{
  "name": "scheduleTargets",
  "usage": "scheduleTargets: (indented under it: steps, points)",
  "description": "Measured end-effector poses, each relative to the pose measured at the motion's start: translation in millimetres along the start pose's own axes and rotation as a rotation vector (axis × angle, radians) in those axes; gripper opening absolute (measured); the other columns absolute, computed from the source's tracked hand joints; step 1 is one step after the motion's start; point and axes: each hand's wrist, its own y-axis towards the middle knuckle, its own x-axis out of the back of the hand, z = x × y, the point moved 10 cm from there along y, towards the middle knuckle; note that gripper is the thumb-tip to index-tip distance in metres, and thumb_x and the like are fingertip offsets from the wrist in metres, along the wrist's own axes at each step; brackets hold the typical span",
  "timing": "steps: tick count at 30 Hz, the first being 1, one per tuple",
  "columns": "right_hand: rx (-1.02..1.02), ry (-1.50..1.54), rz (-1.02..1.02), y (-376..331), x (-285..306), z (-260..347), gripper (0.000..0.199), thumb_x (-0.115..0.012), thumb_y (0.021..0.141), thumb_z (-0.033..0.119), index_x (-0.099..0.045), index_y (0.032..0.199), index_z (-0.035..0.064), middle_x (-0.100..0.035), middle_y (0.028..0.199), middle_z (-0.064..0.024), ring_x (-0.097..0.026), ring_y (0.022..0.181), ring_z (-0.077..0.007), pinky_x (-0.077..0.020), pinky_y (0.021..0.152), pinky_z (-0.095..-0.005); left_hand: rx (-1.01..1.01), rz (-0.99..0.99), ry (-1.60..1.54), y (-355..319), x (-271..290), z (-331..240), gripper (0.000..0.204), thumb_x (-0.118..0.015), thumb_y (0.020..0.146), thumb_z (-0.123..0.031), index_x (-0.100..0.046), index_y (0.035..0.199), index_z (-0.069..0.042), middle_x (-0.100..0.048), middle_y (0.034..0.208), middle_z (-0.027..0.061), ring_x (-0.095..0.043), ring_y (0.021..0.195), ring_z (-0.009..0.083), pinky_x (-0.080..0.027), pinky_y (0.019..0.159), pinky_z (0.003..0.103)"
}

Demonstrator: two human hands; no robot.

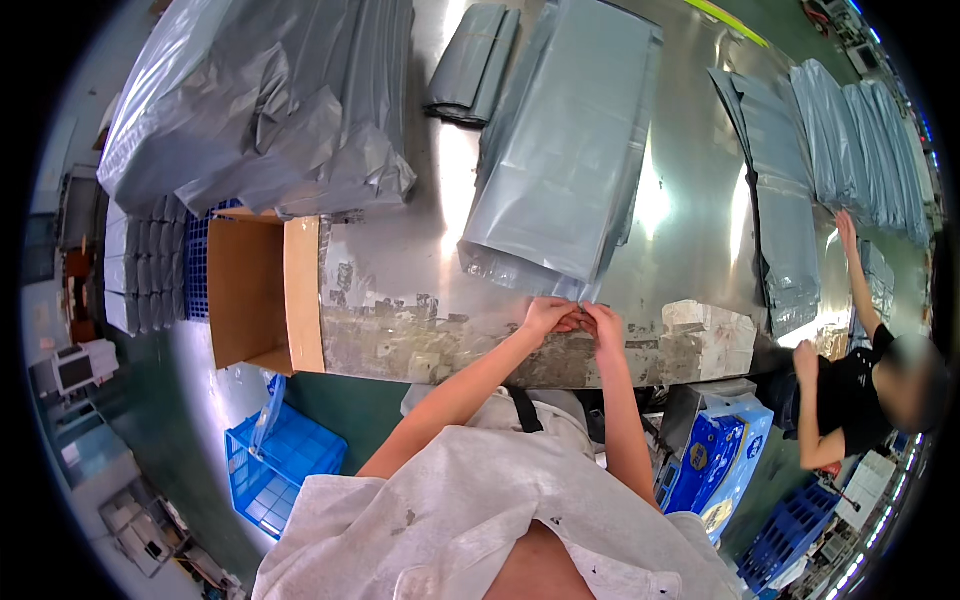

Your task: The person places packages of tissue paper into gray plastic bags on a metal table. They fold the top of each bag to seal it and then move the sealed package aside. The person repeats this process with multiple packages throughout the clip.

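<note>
Both hands met at the near edge of the steel table (700, 200), the left hand (548, 316) and the right hand (604, 322) touching fingertip to fingertip, each pinching the lower corner of the top grey bag (570, 150). That bag lay on a flat stack reaching away from the hands toward twelve o'clock, tilted a little toward one, so its long axis ran almost straight out from the person's chest. Neither hand sat clearly nearer; the pinched corner lay between them, perhaps a touch closer to the left.

Bare, scuffed steel lay at nine o'clock of the hands, as far as the open cardboard box (250, 290) hanging off the table's left end. At three o'clock more bare metal ran to a second stack of grey bags (780, 200), well apart. A heap of crumpled grey bags (270, 100) sat at ten to eleven o'clock and a small folded bundle (470, 65) lay far off near twelve. At four o'clock another person's hand (806, 358) rested on the table's corner. The table edge ran just under the wrists, with a blue crate (280, 465) on the floor at seven o'clock.
</note>
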Motion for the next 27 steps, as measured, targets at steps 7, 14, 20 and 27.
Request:
scheduleTargets:
  steps: [7, 14, 20, 27]
  points:
    - [0.075, -0.143, -0.091, 0, 2, 11, 0.011, -0.072, 0.086, 0.012, -0.066, 0.086, 0.0034, -0.068, 0.080, -0.0043, -0.067, 0.071, -0.0114, -0.0489, 0.060, -0.0197, -0.340, -0.096, 0.712, -67, 65, -27, 0.025, -0.065, 0.084, -0.027, -0.071, 0.075, -0.005, -0.069, 0.070, 0.0085, -0.065, 0.055, 0.0166, -0.052, 0.059, 0.031]
    - [0.198, -0.264, -0.121, -8, 13, 19, 0.016, -0.068, 0.089, 0.014, -0.066, 0.089, -0.0023, -0.066, 0.077, -0.0046, -0.064, 0.069, -0.0111, -0.0476, 0.063, -0.0230, -0.026, -0.045, 0.978, -224, 292, -17, 0.020, -0.065, 0.082, -0.027, -0.072, 0.081, -0.008, -0.072, 0.078, 0.0036, -0.066, 0.069, 0.0145, -0.052, 0.063, 0.031]
    - [0.195, -0.273, -0.170, 3, 25, 10, 0.016, -0.070, 0.090, 0.016, -0.065, 0.090, 0.0011, -0.065, 0.075, -0.0030, -0.061, 0.064, -0.0093, -0.0462, 0.056, -0.0209, 0.100, -0.534, 1.014, -368, 525, -93, 0.020, -0.066, 0.082, -0.021, -0.074, 0.085, -0.003, -0.073, 0.074, 0.0050, -0.070, 0.067, 0.0143, -0.054, 0.059, 0.029]
    - [0.255, -0.223, -0.212, 0, 25, 9, 0.017, -0.069, 0.091, 0.021, -0.064, 0.091, 0.0046, -0.067, 0.077, -0.0025, -0.062, 0.066, -0.0084, -0.0473, 0.059, -0.0209, 0.065, -1.208, 0.950, -403, 654, -75, 0.021, -0.065, 0.080, -0.025, -0.074, 0.078, -0.006, -0.072, 0.074, 0.0129, -0.071, 0.077, 0.0287, -0.056, 0.073, 0.041]
